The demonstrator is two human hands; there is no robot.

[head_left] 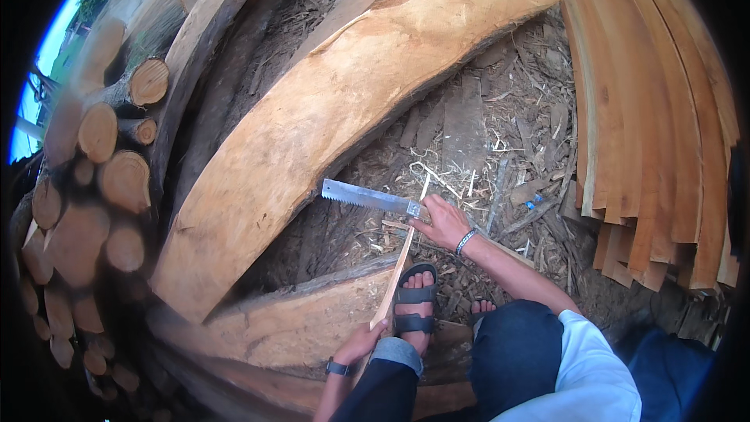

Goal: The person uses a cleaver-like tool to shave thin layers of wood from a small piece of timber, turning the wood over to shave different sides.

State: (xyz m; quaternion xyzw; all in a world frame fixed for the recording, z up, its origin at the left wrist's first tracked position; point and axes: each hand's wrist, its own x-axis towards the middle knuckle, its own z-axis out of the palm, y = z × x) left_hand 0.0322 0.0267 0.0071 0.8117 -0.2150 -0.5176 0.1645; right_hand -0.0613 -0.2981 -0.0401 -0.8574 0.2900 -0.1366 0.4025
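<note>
My right hand (pixel 444 223) is closed around the handle of a handsaw (pixel 363 196). Its toothed metal blade points left, with the tip near the edge of a long slab. A thin wooden strip (pixel 400 275) runs up from my left hand (pixel 361 342), whose fingers are wrapped round its lower part. The strip passes by the saw close to my right hand; whether the teeth touch it I cannot tell. Beside the strip, my sandalled foot (pixel 414 302) stands by a low timber (pixel 312 312).
A large curved wood slab (pixel 312 117) stretches across the middle. Cut logs (pixel 125 180) are piled at the left. Stacked brown boards (pixel 644 109) stand at the right. Bark and wood shavings (pixel 516 125) litter the ground.
</note>
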